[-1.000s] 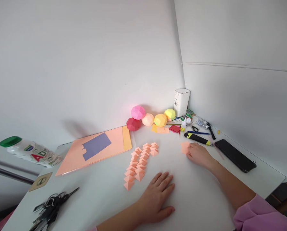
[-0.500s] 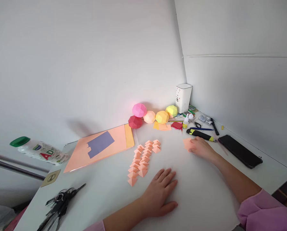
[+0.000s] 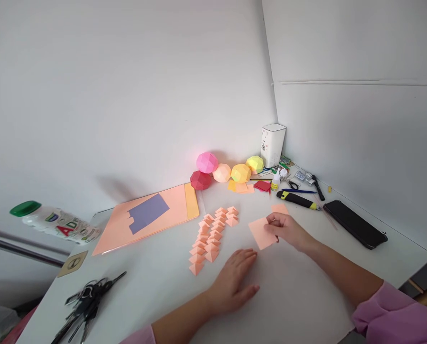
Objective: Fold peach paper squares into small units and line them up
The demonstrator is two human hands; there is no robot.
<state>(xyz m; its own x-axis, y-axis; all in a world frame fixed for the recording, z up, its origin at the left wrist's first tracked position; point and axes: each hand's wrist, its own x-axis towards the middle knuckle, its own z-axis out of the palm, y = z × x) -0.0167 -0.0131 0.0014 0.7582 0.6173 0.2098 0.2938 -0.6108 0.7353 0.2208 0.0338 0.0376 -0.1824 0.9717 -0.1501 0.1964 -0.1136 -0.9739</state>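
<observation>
A flat peach square of paper (image 3: 261, 233) is pinched at its right edge by my right hand (image 3: 285, 230), a little above the table. Behind that hand more peach paper (image 3: 279, 209) lies on the table. My left hand (image 3: 234, 282) rests palm down on the white tabletop, fingers stretched out and thumb apart, holding nothing. Just beyond it, rows of small folded peach paper pyramids (image 3: 212, 251) stand close together. Several faceted paper balls, among them a pink one (image 3: 207, 163) and a yellow one (image 3: 241, 173), sit against the wall.
Peach sheets (image 3: 109, 229) with a purple piece (image 3: 149, 213) lie at the left. Nearby are a white bottle (image 3: 55, 223) with a green cap and a bunch of keys (image 3: 86, 303). On the right are a utility knife (image 3: 299, 200), a glue bottle (image 3: 275, 181) and a black phone (image 3: 355, 223).
My right hand has lifted a peach square from the paper at the right and moved it left, nearer my left hand. The left hand's fingers have drawn closer together.
</observation>
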